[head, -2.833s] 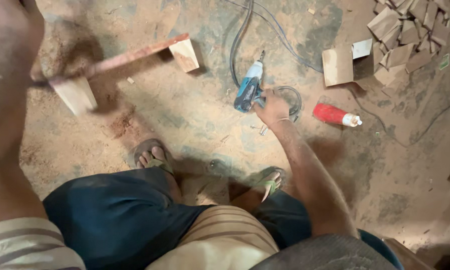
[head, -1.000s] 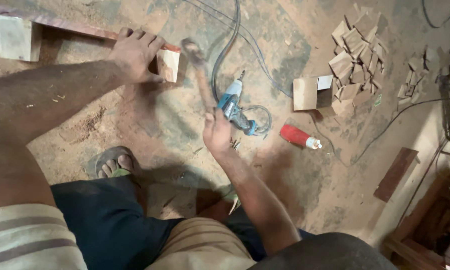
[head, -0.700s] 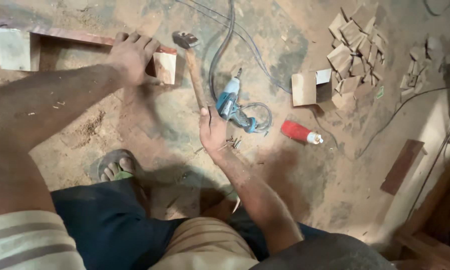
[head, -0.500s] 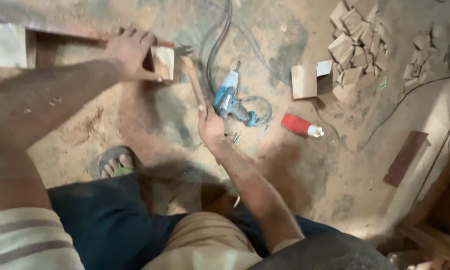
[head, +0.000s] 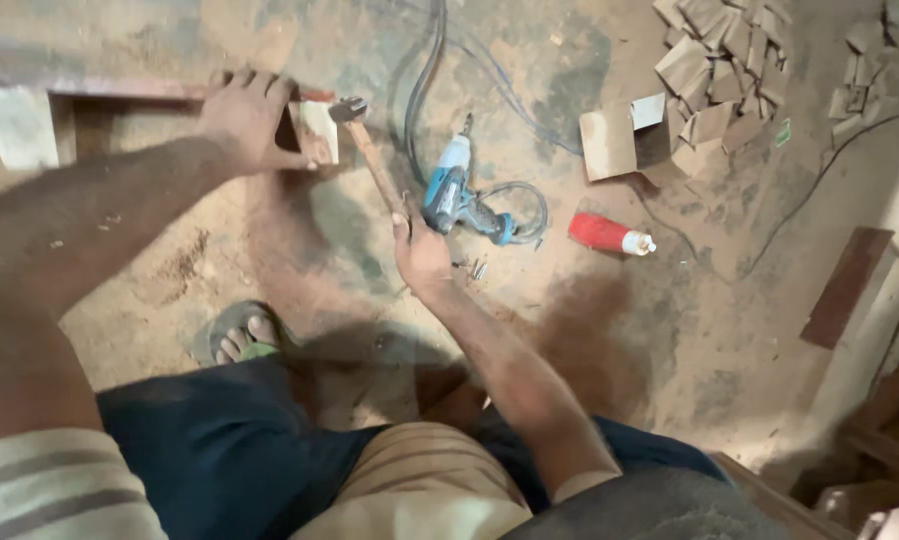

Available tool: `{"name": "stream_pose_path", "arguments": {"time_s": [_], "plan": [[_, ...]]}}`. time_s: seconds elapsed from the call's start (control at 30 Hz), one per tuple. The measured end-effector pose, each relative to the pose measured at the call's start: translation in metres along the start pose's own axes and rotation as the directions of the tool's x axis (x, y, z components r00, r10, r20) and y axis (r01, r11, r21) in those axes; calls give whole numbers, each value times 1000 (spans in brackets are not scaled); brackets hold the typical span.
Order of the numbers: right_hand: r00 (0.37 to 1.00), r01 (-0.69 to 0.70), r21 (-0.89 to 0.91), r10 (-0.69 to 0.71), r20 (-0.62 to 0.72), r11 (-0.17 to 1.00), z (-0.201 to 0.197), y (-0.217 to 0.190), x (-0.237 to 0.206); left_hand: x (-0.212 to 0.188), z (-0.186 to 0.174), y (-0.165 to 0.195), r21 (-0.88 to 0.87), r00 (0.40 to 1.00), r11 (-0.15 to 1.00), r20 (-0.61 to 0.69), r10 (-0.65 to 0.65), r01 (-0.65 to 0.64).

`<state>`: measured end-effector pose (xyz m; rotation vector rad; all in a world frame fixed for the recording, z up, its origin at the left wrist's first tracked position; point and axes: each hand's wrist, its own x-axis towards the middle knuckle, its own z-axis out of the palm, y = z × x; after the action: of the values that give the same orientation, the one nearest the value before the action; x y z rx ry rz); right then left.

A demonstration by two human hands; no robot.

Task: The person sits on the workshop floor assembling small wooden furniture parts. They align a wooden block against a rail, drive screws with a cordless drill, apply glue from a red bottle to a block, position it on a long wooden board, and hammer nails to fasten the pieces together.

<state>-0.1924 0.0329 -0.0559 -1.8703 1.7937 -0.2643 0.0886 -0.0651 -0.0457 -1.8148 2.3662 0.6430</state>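
Note:
My left hand [head: 244,122] presses down on the right end of a reddish wooden strip [head: 119,88] that rests on two pale wooden blocks, one at the left [head: 14,125] and one at the right [head: 319,130]. My right hand [head: 421,255] grips the wooden handle of a hammer [head: 369,160]. The hammer's metal head sits right beside the right block, level with the strip's end.
A blue power drill [head: 454,190] with a coiled cord lies on the dusty floor right of the hammer. A red bottle [head: 604,233] lies further right. Small nails [head: 469,268] are scattered by my right hand. Wood offcuts [head: 714,60] are piled top right. My sandalled foot [head: 244,335] is lower left.
My right hand left the drill, took up the hammer and swung its head down to the right block. My left hand brought the strip down and now presses its right end.

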Motion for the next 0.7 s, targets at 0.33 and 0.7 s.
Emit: {"name": "stream_pose_path", "arguments": {"time_s": [0.33,0.7], "plan": [[993,-122,203,118,29,972,20,39,-23,6,-18,5,4,979,999,203,-33,33],[997,-76,125,74,24,989,21,53,-22,15,-11,-6,-170,985,976,-132,112,-133]]}}
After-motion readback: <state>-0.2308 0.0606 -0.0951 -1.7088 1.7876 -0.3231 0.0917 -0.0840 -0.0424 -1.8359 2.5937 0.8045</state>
